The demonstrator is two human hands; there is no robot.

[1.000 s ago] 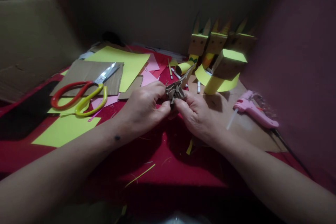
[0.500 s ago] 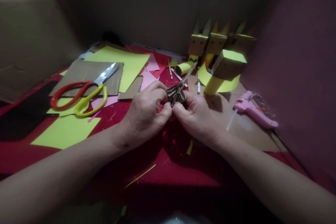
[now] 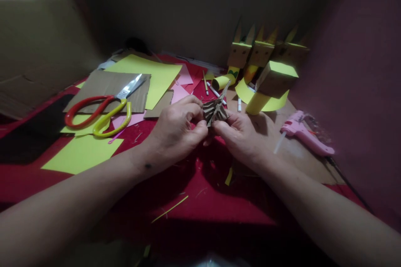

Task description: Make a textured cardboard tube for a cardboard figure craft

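A crumpled, folded piece of brown corrugated cardboard (image 3: 216, 109) is held between both hands above the red cloth. My left hand (image 3: 181, 127) pinches its left side with thumb and curled fingers. On its lower right side, my right hand (image 3: 234, 133) grips it the same way. A narrow twisted end of the cardboard points up and to the right. Scissors (image 3: 105, 110) with one red and one yellow handle lie at the left on a flat cardboard sheet (image 3: 90, 87) and yellow paper. The fingertips are partly hidden behind the piece.
Several cardboard-headed figures (image 3: 239, 54) stand at the back right. Nearer is a box-topped yellow tube (image 3: 258, 102). A pink glue gun (image 3: 307, 135) lies on cardboard at the right. Yellow paper (image 3: 83, 154) lies at the left, with pink and red sheets behind.
The cardboard piece has turned a little and its folds look more spread between my fingers. The whole view has shifted slightly. Both hands keep their hold.
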